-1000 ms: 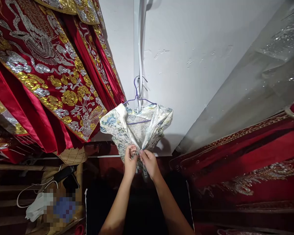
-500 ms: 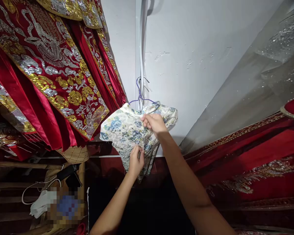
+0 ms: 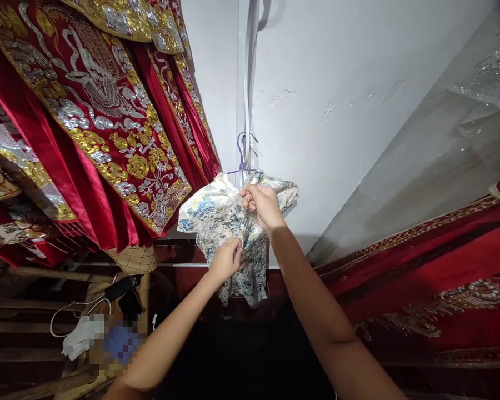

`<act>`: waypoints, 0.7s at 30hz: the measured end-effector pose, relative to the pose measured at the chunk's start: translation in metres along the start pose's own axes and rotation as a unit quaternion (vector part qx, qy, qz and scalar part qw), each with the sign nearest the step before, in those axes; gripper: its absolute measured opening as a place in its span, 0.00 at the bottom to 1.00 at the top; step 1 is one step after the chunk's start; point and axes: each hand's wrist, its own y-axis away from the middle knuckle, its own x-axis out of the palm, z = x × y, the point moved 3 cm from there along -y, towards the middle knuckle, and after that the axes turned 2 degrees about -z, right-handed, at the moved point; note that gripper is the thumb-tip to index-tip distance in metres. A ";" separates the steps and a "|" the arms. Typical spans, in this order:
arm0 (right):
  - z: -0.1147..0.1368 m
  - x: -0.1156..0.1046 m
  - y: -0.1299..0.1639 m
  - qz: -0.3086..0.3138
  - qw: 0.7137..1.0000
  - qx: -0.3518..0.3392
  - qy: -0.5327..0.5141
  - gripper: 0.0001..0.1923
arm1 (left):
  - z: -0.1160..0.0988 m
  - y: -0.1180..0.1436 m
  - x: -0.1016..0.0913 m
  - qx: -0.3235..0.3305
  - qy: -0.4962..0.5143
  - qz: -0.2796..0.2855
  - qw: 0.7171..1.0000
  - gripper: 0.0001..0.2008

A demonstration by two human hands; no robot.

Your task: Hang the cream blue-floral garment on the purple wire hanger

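Closest to the camera, two bare forearms were seen reaching up and away from a dark patch at the bottom of the view. The left hand (image 3: 226, 258) was set lower down, fingers pinched shut on a fold of the floral garment (image 3: 216, 222) roughly halfway along its front. The right hand (image 3: 263, 204) was placed higher, near the collar, fingers curled tight and clamped on the fabric just under the hanger. The garment itself, a pale silky piece printed with blue and green flowers, was hung on a thin purple wire hanger (image 3: 240, 158), whose hook was caught on a white strip (image 3: 246, 83) running down the wall; the hem was left dangling below the left hand. Off to the lower left, a white cable (image 3: 73, 311) and a crumpled white cloth (image 3: 78, 341) were spotted on some wooden shelving, with a dark flat item just above them that couldn't be made out. A woven tan piece (image 3: 131, 258) was tucked under the hanging red robes. Further back on the left, heavy red robes (image 3: 100, 122) stitched with gold and silver embroidery were hung close beside the floral garment, nearly touching its left sleeve. On the right, more red embroidered fabric (image 3: 433, 266) was draped, with a clear plastic cover (image 3: 433, 139) above it. Behind everything, a plain white wall (image 3: 325, 83) with a few scuffs was visible.
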 end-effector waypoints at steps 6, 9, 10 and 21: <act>-0.073 -0.020 0.019 0.007 0.995 0.021 0.098 0.11 | 0.006 0.033 0.028 -0.043 0.044 0.007 0.998 0.05; -0.098 -0.032 0.023 -0.010 0.994 0.039 0.104 0.12 | 0.001 0.042 0.044 -0.046 0.069 -0.002 0.997 0.04; -0.102 -0.034 0.024 -0.007 0.994 0.042 0.105 0.12 | 0.000 0.043 0.046 -0.047 0.077 -0.007 0.996 0.04; -0.056 -0.026 0.025 0.044 0.993 0.046 0.097 0.11 | 0.011 0.041 0.041 -0.068 0.098 -0.046 0.992 0.06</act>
